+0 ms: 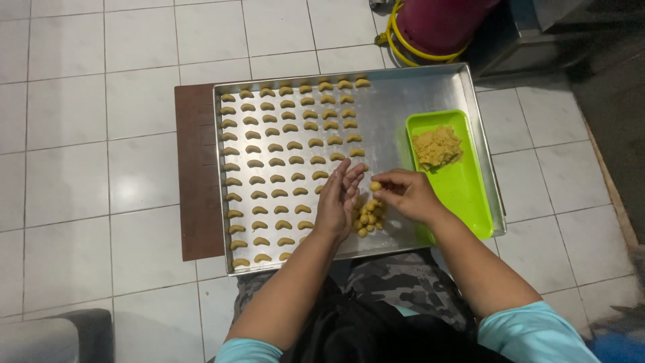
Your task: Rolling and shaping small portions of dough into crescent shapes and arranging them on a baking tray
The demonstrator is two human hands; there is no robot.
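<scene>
We've a soft dough ball point(375, 186) pinched in right hand point(406, 195) fingertips, left hand point(338, 199) open, empty; squashes easily, so grip lightly at its sides.

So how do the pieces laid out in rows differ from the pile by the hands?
The rowed pieces are curved crescents; the pile holds small round balls. The crescents lie apart in neat lines over the tray's left part; the balls sit heaped together between left hand and right hand. Both are the same yellowish dough.
</scene>
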